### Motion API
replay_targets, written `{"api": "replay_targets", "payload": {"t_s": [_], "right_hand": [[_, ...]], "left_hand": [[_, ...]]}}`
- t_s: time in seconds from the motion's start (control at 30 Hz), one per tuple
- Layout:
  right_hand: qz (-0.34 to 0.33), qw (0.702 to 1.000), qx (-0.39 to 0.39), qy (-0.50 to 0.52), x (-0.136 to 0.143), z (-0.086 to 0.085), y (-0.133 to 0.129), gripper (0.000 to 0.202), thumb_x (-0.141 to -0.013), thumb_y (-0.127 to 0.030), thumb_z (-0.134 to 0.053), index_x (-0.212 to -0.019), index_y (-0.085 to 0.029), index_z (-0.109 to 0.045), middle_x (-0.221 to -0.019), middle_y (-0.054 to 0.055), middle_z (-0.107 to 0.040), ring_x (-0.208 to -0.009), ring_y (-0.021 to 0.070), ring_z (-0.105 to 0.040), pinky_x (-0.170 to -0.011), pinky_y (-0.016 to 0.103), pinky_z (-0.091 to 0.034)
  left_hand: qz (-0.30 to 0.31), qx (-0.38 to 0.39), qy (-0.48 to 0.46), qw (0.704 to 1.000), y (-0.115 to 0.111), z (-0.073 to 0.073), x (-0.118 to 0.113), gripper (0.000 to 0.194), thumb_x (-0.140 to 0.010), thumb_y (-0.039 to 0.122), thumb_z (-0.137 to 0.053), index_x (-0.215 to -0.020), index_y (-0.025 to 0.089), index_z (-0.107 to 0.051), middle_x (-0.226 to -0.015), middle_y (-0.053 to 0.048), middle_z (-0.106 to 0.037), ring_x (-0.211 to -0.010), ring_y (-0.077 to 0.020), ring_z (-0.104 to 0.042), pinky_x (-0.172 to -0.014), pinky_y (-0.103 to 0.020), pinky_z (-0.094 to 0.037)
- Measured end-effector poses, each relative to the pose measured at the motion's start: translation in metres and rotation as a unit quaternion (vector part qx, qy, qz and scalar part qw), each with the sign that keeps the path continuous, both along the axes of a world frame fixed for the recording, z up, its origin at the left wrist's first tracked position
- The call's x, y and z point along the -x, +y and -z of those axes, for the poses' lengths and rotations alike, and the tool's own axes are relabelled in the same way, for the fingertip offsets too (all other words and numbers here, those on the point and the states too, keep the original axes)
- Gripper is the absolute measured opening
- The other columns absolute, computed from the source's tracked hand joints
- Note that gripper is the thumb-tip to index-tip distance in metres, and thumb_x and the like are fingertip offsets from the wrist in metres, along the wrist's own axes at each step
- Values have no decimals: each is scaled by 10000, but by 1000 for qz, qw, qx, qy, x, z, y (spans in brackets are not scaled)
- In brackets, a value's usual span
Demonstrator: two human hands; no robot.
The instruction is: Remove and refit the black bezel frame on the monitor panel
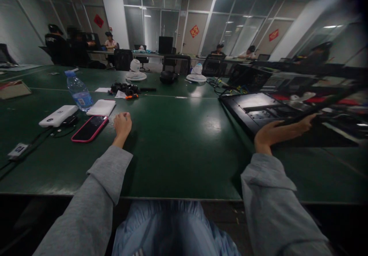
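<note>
My left hand (122,127) rests on the green table with its fingers curled in, and nothing shows in it. Close by on its left lie a phone in a pink-red case (90,128) and a folded white cloth or paper pad (101,107). On the right, my right hand (283,132) is closed around a long dark object (330,104) that slants up to the right; blur hides its kind. Beneath and behind this hand lies a flat black panel (244,112), like the back of a monitor, tilted on the table.
A water bottle (79,91) and a white power bank (59,116) with cables stand at left. Farther back are black gear with an orange piece (123,90), two small white fans (135,72) and tangled cables (222,85). Several people sit at far desks.
</note>
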State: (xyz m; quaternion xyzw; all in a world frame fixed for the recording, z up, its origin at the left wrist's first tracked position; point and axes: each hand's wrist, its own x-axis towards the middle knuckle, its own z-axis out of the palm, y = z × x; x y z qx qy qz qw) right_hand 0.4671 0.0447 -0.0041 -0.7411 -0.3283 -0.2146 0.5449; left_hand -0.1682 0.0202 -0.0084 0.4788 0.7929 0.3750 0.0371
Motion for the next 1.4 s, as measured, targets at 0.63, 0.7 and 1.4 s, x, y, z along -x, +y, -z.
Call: {"api": "replay_targets", "payload": {"t_s": [0.63,0.7,1.4], "right_hand": [[-241,948,-58,-200,128,-39,-29,711,-1048,-341,-313,-1640,42,-224,-1209,238,-662,-1258,318,-588,-1192,536,-378],[-264,947,-45,-175,126,-35,-25,712,-1040,-323,-323,-1659,14,-219,-1218,226,-672,-1214,303,-609,-1169,526,-404],[-413,878,235,57,79,28,29,425,-781,-303,-685,-1189,-190,-656,-981,109,-772,-1047,318,-734,-1024,518,-557]], "left_hand": [[75,-75,13,994,4,-1,-1,389,-1071,351,-437,-1349,147,-618,-1323,-178,-675,-1212,-290,-637,-1111,-449,-468],[103,-101,11,989,4,1,-2,434,-1070,386,-470,-1423,153,-563,-1317,-167,-674,-1194,-269,-647,-1110,-434,-473],[94,58,80,991,1,7,-3,271,-968,392,-609,-1055,204,-784,-1287,-177,-707,-1267,-363,-619,-1090,-501,-489]]}}
